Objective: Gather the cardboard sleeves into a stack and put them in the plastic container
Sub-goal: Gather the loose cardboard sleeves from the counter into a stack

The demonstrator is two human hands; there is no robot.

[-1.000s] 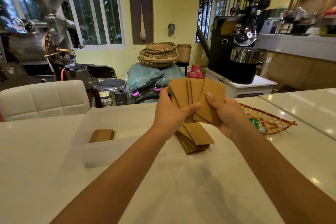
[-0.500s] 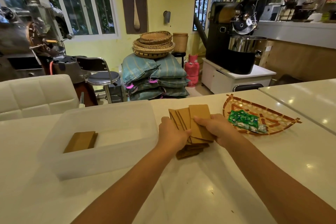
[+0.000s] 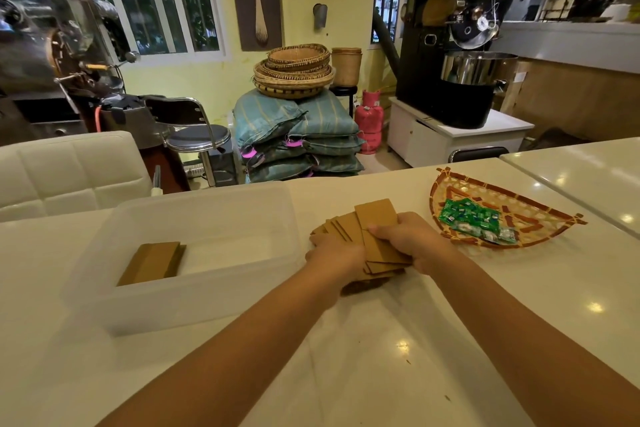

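So both hands are down on the table (image 3: 398, 374), w/ the loose cardboard sleeves (image 3: 375, 218) squeezed between them: left hand (image 3: 334, 258) cups the near-left edge, fingers curled round the pile, right hand (image 3: 414, 244) clamps from the right w/ thumb laid across the top sleeve. Prob. that two-sided grip is there to square the edges, since the sleeves are fanned, corners sticking out toward the far side, not yet a neat stack. They're flat, thin, matte brown card, rectangular, slippery-looking against each other, so pressing them on the tabletop helps align them. Plastic container (image 3: 207, 298) sits just beside the left hand, translucent, frosted, rounded corners, open top, so the transfer should be short. Inside lies a squared stack (image 3: 154, 263) of the same brown sleeves at the near-left end, lots of room beside it. Right of the hands, apart from them, a woven tray (image 3: 446, 191) w/ glossy green packets (image 3: 467, 218). Table is white, glossy, reflecting ceiling lights.
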